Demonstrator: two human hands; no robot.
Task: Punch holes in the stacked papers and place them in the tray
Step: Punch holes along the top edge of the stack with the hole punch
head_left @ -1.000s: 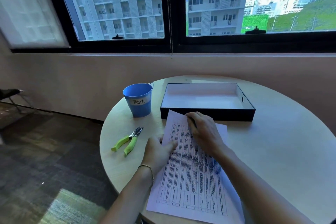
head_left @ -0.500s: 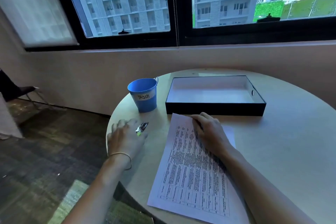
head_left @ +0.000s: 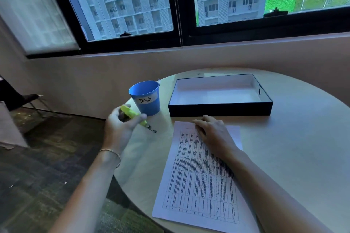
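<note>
Raised off the bench [head_left: 295, 149] since a moment ago, the punch [head_left: 134, 117] is now grasped in the left grip [head_left: 118, 128], while the right grip [head_left: 214, 133] rests flat and released on the papers [head_left: 195, 187], apparently still unpunched, just before the empty tray [head_left: 219, 110].

The person is wearing a thin, shiny gold metal bangle [head_left: 110, 154] around the left wrist, just behind the left hand [head_left: 118, 128]. Both arms are showing bare.
</note>
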